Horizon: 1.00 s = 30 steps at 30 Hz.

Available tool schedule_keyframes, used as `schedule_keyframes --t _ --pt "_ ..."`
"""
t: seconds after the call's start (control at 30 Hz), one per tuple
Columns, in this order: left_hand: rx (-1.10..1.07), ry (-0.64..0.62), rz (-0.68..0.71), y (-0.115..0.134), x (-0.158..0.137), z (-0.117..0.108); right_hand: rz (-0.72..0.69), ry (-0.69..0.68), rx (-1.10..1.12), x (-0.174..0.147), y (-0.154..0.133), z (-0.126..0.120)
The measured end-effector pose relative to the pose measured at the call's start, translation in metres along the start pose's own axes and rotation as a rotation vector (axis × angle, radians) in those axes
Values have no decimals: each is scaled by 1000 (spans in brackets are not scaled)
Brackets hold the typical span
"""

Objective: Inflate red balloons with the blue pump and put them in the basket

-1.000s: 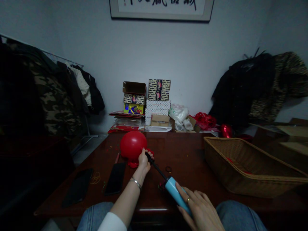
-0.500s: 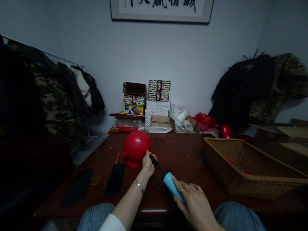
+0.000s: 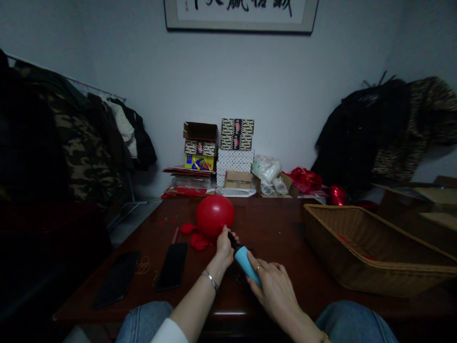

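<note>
A round, inflated red balloon (image 3: 214,214) is over the table, its neck at the black nozzle of a light-blue hand pump (image 3: 247,265). My left hand (image 3: 225,247) is closed around the balloon's neck and the nozzle end. With its fingers wrapped over the blue barrel, my right hand (image 3: 273,286) grips the pump, which slants down toward me. Beside the inflated balloon lie several flat red balloons (image 3: 199,240), partly hidden behind it.
On the brown table (image 3: 271,219) a wicker basket (image 3: 342,257) with red pieces inside stands right. Left lie a black phone (image 3: 172,267), a dark flat device (image 3: 117,278) and yellow rubber bands (image 3: 143,265). Stacked boxes (image 3: 235,164) stand at the back wall.
The pump barrel has slid up toward the nozzle, with my right hand moving forward and left. The balloon and my left hand have shifted slightly right, uncovering more flat balloons.
</note>
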<state>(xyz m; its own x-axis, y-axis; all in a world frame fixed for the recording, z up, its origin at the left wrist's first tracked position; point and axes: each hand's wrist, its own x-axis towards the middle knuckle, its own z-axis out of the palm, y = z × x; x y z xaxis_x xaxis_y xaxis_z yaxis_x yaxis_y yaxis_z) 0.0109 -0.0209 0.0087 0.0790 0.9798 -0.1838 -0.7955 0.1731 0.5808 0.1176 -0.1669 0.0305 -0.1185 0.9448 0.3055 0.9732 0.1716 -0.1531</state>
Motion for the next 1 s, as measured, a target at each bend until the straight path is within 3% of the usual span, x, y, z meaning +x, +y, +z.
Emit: schedule_keyframes --t 0.33,0.77,1.0 --pt "92 -10 18 1 4 -3 -10 62 -19 -19 0 6" --pt "94 25 14 11 5 -2 -174 144 -42 -64 38 11" --pt "82 18 19 12 5 -2 -234 251 -91 -69 45 14"
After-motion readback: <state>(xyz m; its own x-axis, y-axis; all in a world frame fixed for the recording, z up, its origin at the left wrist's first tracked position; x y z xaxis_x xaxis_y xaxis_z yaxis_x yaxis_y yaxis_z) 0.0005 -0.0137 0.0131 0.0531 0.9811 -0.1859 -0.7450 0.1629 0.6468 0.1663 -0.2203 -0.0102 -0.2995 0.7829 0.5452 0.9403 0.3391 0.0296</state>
